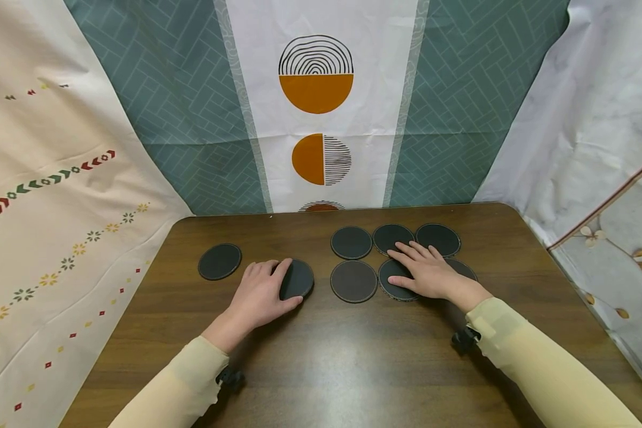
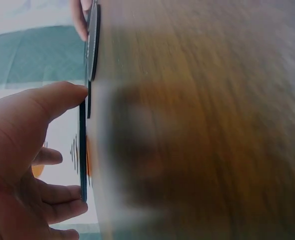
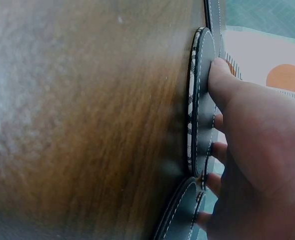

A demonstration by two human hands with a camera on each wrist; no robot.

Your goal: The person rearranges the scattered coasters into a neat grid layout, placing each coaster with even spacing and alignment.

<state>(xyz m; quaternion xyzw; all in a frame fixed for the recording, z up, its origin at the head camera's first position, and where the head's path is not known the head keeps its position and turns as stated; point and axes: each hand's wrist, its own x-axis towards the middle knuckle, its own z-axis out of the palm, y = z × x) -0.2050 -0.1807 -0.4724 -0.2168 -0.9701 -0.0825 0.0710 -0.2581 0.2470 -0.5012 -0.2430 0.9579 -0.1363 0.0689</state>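
My left hand pinches a round black coaster by its edges, thumb on the near side and fingers on the far side. In the left wrist view this coaster shows edge-on, slightly off the table. My right hand lies with spread fingers over the grouped coasters. Its thumb touches a stitched black coaster, and its fingertips reach the far-row coaster. From the right wrist, the near coaster shows a patterned rim; the palm is raised above it.
Beside the right hand lie more dark coasters in two rows: the far-left one, the near-left one, the far-right one and a partly hidden one. A single coaster lies left on the wooden table. Patterned cloths hang behind.
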